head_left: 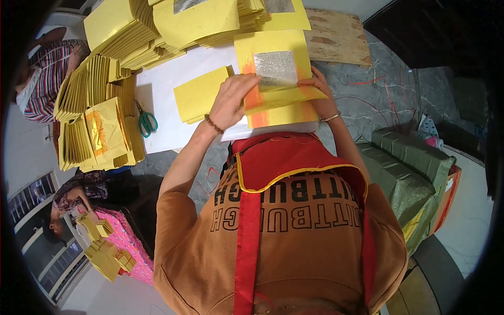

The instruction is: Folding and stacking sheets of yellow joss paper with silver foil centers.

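Note:
In front of me lies a yellow joss paper sheet (294,43) with a silver foil square and orange side strips, its near part bent up into a raised fold. My left hand (231,101) is closed on the fold's left side, fingertips near the foil. On the right side, my right hand (318,92) grips the raised edge with its fingers, the thumb mostly hidden. Just left of my left hand rests a folded yellow paper pile (197,95) on the white table (173,137).
Scissors (147,124) with green handles lie at the table's left. Tall stacks of folded yellow paper (118,26) line the far and left sides. Two people (50,79) are at the left. Green wrapped bundles (401,163) stand at the right, near a plywood board (336,37).

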`<state>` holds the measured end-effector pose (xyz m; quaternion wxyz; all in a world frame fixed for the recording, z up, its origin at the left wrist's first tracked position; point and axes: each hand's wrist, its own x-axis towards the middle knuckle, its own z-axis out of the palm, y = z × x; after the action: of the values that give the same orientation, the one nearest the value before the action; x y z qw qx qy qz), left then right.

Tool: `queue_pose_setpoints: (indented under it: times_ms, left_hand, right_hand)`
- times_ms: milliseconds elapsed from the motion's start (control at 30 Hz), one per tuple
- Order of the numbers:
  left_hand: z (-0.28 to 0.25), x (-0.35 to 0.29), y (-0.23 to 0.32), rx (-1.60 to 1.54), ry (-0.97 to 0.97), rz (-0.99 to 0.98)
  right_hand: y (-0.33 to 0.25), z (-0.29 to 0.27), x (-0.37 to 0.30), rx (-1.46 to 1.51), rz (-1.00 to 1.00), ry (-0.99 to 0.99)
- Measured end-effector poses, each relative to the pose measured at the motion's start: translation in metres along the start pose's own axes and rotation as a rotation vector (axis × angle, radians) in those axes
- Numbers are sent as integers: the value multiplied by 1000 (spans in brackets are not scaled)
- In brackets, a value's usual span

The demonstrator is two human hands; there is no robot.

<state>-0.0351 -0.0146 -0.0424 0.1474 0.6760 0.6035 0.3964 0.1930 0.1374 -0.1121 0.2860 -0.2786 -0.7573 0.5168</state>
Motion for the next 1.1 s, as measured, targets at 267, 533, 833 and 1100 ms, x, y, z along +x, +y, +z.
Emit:
queue_pose_setpoints:
  times_ms: [267, 533, 833, 1100]
  left_hand:
    - [-5, -6, 5, 557, -6, 274]
    - [-5, -36, 28, 325, -108, 204]
    - [27, -33, 8, -510, 181, -637]
    - [31, -25, 3, -648, 226, -819]
  right_hand:
    - [-27, -22, -4, -279, -277, -42]
    - [-57, -17, -38, -295, -192, -247]
    - [-66, 11, -15, 27, 270, 175]
    - [-61, 9, -7, -153, 176, 128]
